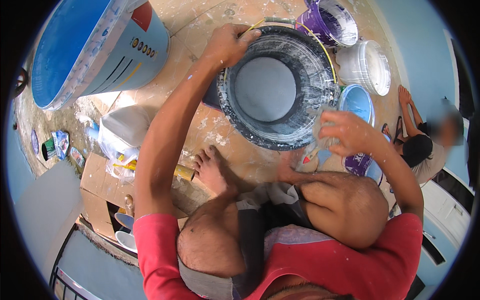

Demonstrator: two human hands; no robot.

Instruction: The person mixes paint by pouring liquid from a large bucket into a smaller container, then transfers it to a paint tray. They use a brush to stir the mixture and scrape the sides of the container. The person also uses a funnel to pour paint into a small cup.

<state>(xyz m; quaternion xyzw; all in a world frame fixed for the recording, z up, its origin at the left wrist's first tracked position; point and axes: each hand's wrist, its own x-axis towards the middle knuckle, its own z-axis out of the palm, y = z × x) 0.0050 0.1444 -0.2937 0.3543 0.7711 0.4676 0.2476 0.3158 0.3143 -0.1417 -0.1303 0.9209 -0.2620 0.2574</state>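
Note:
My left hand grips the top left rim of a paint-spattered black bucket, beside its thin yellow handle. Pale grey liquid sits in the bucket's bottom. My right hand is closed on a greyish, blurred paint brush at the bucket's right rim. A small blue bucket stands just right of the black bucket, partly behind my right hand. My bare feet and bent legs are below the bucket.
A large blue-lined bucket stands upper left. Purple and white tubs are at right. A plastic bag, yellow tube and cardboard lie at left. Another person sits at the right by the wall.

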